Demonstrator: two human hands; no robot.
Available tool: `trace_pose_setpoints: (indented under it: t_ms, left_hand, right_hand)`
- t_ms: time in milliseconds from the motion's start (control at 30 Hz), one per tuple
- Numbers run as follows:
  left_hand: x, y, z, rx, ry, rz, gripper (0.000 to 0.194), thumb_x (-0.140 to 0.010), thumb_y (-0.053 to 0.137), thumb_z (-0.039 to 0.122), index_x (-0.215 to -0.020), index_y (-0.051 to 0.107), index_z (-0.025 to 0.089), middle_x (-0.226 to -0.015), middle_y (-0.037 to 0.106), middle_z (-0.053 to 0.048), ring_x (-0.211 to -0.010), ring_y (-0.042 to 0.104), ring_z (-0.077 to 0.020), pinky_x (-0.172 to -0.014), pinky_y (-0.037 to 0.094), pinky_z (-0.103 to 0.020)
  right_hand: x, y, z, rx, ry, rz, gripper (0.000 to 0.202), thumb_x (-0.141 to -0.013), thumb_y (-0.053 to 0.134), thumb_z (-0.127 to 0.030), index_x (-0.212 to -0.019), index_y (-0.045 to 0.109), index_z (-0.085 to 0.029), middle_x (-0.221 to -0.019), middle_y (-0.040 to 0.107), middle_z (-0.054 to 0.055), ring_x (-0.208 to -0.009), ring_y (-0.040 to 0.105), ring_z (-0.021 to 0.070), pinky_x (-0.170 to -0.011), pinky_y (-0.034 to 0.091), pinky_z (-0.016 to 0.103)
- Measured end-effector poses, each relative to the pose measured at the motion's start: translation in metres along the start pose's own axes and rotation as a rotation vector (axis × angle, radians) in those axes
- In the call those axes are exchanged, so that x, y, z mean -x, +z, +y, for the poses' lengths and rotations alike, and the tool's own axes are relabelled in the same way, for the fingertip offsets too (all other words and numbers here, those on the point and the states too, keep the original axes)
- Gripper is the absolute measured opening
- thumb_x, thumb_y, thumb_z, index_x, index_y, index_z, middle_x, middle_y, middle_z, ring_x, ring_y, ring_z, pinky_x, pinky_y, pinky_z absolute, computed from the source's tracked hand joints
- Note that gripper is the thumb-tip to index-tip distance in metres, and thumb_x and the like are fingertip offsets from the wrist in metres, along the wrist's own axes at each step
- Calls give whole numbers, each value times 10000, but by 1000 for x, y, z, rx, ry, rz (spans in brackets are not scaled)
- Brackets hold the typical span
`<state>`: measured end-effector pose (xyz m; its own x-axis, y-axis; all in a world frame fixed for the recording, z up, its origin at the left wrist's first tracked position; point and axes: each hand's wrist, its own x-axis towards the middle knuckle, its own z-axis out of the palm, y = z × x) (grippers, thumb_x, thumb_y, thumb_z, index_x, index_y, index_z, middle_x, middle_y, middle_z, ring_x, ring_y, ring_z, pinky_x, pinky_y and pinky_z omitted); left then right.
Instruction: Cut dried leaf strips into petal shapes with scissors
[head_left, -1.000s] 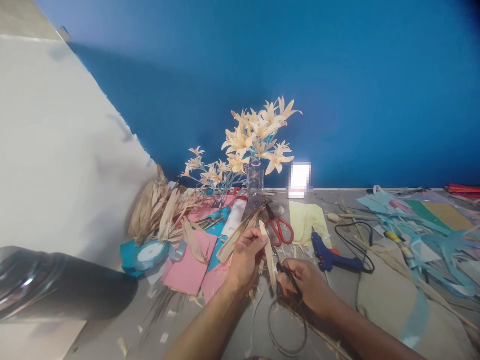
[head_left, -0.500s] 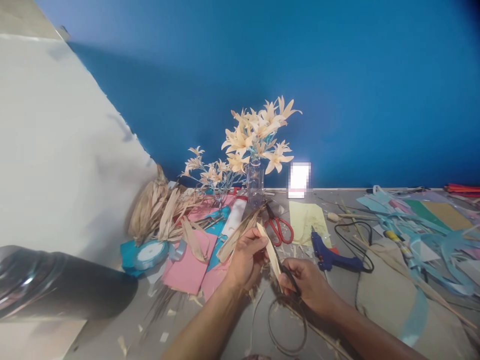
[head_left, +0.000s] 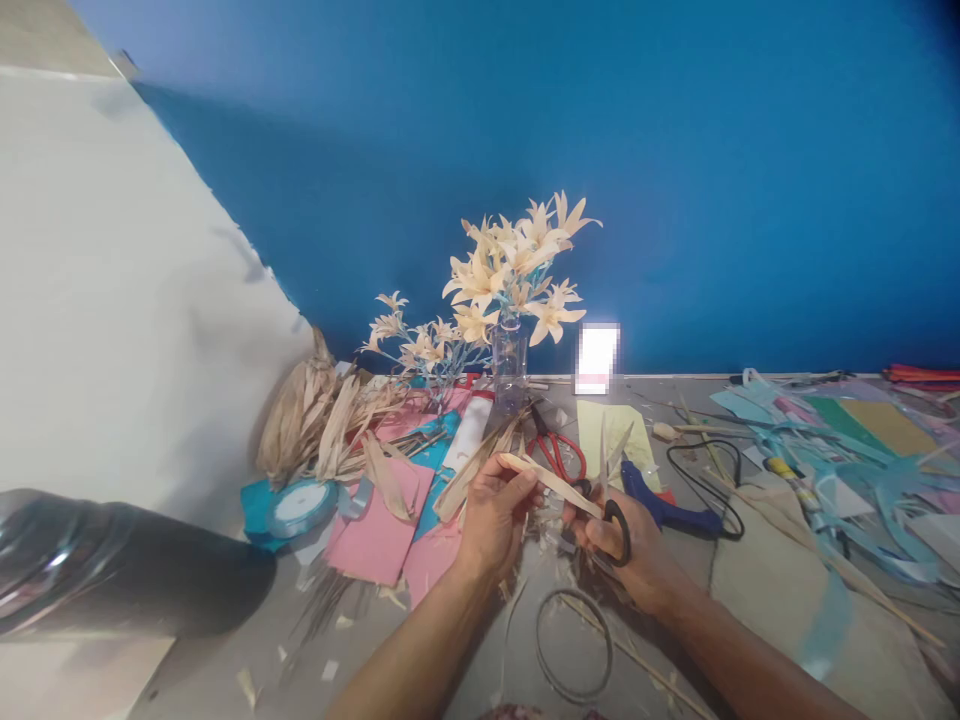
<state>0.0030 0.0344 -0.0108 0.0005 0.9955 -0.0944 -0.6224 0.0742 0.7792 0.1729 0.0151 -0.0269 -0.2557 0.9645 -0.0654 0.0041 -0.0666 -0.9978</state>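
A pale, narrow husk strip (head_left: 559, 484) slants between my two hands. My left hand (head_left: 496, 512) pinches its upper left end between thumb and fingers. My right hand (head_left: 626, 545) is closed round black-handled scissors (head_left: 619, 532), whose blades point up and stand apart over the yellow paper (head_left: 639, 437). The strip's lower right end lies at the right fingers, by the scissors' handle. Beyond the hands, red-handled scissors (head_left: 556, 456) rest on the table. Pale flowers (head_left: 517, 265) stand in a clear vase (head_left: 510, 365).
A blue glue gun (head_left: 679, 515) with a black cord lies right of my right hand. A wire ring (head_left: 574, 645) is near the front. Dried husks (head_left: 300, 410), pink sheets (head_left: 375, 530) and a ribbon roll (head_left: 300, 508) lie left, beside a dark cylinder (head_left: 150, 565).
The black-handled scissors have swung away from the strip, and their blades now point up and apart. The strip has tilted nearer to level. My right hand has moved slightly right and turned.
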Motion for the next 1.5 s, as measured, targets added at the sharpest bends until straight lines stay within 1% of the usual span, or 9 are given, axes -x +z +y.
trace_pose_setpoints:
  t_ms: [100, 233, 533, 733, 800, 867, 967, 1233, 1500]
  left_hand:
    - [1, 0, -2, 13, 18, -1, 223, -695, 832, 215, -721, 616, 165, -657, 622, 33, -575, 560, -81, -576, 441, -198]
    - [5, 3, 0, 6, -70, -48, 252, -686, 837, 224, -701, 593, 163, -618, 594, 41, -537, 543, -76, -553, 426, -198]
    - [5, 4, 1, 38, -152, 7, 268, -676, 829, 264, -725, 585, 166, -609, 635, 20, -525, 558, -86, -545, 431, -199]
    - [-6, -4, 5, 42, -38, 151, 279, -657, 841, 268, -693, 588, 157, -610, 644, 4, -576, 580, -94, -589, 452, -201]
    - [-8, -7, 4, 45, -24, 194, 291, -645, 850, 275, -685, 588, 153, -615, 642, 1, -582, 576, -94, -586, 450, -201]
    - [-9, -8, 4, 46, -20, 212, 297, -637, 855, 288, -689, 599, 146, -623, 646, -5, -584, 578, -97, -580, 449, -206]
    - [-9, -7, 7, 72, -10, 213, 288, -636, 854, 291, -694, 615, 142, -621, 639, 1, -582, 570, -92, -589, 455, -209]
    - [-7, -6, 11, 65, 85, 238, 218, -677, 820, 251, -685, 624, 156, -692, 653, 11, -637, 600, -100, -624, 492, -222]
    - [3, 7, 10, 88, -10, 115, 245, -677, 838, 265, -675, 616, 162, -651, 701, -12, -633, 668, -136, -647, 531, -246]
  right_hand:
    - [-3, 2, -9, -85, 61, 168, 358, -656, 770, -483, -793, 640, -179, -624, 543, -13, -551, 437, 135, -526, 375, 267]
    - [-7, -6, -15, -103, 32, 352, 348, -610, 793, -436, -777, 628, -178, -560, 509, -36, -529, 422, 127, -505, 356, 252]
    - [-12, -19, -15, -18, 25, 341, 317, -647, 757, -424, -793, 615, -181, -569, 526, -29, -523, 435, 132, -505, 357, 254]
    - [15, -17, -14, 408, -287, 478, 269, -690, 753, -351, -885, 637, -208, -796, 641, 43, -651, 523, 180, -631, 442, 295]
    - [26, -10, -7, 441, -319, 242, 231, -696, 738, -365, -819, 624, -206, -727, 609, 30, -584, 472, 158, -558, 403, 277]
    - [30, -1, -1, 474, -205, -23, 217, -715, 713, -342, -692, 543, -210, -626, 526, -15, -541, 405, 129, -495, 316, 249]
    - [22, 7, 6, 529, 4, -194, 316, -733, 673, -303, -607, 398, -211, -567, 390, -57, -542, 308, 106, -492, 230, 240]
    - [8, 5, 4, 377, 110, -182, 277, -743, 633, -308, -624, 402, -211, -601, 334, -63, -579, 301, 109, -520, 245, 238]
    - [6, 4, 7, 236, 132, -177, 292, -782, 654, -432, -694, 537, -180, -629, 457, -32, -582, 393, 123, -544, 306, 246]
